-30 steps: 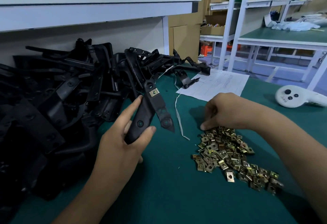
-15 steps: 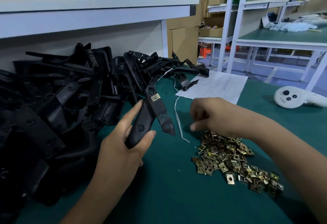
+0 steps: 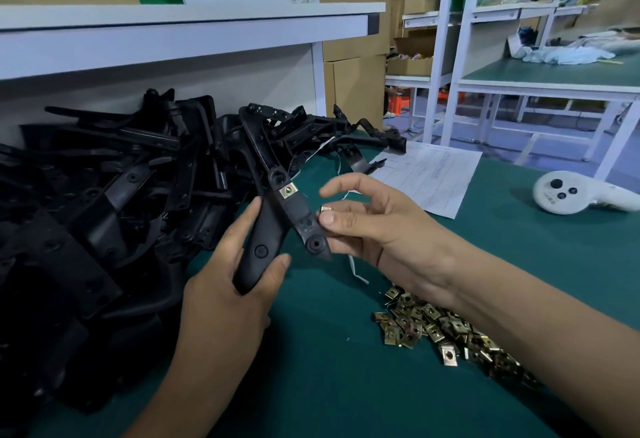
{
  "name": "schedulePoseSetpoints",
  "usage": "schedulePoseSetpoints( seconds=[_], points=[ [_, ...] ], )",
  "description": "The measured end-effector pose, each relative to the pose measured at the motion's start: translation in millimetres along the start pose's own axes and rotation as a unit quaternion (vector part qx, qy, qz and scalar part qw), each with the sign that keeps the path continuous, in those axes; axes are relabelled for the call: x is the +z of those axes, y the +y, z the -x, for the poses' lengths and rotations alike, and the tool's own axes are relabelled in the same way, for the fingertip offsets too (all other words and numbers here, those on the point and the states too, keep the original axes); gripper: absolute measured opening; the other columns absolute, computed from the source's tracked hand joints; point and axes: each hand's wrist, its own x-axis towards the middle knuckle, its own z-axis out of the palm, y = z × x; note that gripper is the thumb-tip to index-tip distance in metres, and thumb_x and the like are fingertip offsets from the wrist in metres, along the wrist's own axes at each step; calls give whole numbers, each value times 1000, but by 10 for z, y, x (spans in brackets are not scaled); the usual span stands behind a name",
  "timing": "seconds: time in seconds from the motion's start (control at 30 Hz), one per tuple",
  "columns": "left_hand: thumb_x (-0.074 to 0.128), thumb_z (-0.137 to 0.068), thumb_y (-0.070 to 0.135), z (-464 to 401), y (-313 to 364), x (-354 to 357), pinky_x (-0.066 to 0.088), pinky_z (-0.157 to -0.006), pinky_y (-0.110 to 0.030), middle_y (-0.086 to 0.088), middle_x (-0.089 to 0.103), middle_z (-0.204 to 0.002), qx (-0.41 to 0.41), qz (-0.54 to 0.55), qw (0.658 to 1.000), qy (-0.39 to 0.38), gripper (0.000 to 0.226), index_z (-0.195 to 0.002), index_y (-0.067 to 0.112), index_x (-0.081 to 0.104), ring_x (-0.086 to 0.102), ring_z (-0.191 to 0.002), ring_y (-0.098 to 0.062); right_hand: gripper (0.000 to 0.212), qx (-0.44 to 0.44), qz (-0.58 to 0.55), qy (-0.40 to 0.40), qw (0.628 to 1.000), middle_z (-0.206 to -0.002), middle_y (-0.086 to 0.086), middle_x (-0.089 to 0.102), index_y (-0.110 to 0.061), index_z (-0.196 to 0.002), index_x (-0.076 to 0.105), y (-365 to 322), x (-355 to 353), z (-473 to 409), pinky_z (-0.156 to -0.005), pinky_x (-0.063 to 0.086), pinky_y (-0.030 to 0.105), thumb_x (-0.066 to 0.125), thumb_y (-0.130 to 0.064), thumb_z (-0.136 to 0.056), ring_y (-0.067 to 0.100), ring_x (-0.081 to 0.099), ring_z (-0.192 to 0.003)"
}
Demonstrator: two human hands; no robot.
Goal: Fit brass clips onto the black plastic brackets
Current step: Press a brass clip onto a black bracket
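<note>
The black plastic bracket is held up off the green table, near the middle of the view. It is a forked piece: one arm runs down to 7 o'clock into the left hand, the other ends in a round boss at about 4 o'clock. A fitted brass clip already sits on its upper part, just below the top hole.

The left hand grips the lower arm, thumb on one edge and fingers curled round the other, so the bracket leans up toward 12 o'clock.

The right hand comes in from 3 o'clock, touching the bracket's right arm. Its thumb and a finger pinch a loose brass clip right at the bracket's edge; only a small corner of that clip shows. The forefinger is raised and arched above, the remaining fingers loosely bent below.

At 5 o'clock from the bracket, a pile of brass clips lies on the table, partly under the right forearm. At 9 o'clock a big heap of black brackets leans against the white bench frame. At 2 o'clock a printed sheet lies flat, and farther at 3 o'clock a white controller rests on the table.
</note>
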Motion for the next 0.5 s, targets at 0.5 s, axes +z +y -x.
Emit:
schedulePoseSetpoints(
  seconds=[0.5],
  points=[
    [78,-87,33,12,85,-6,62,-88,-50,40,65,-121,-12,-26,1000,3,74,-136,75,42,66,-78,2,18,-4,13,22,1000,-83,13,76,-2,-99,74,61,-6,-8,-70,62,26,79,-11,-85,16,74,-72]
  ],
)
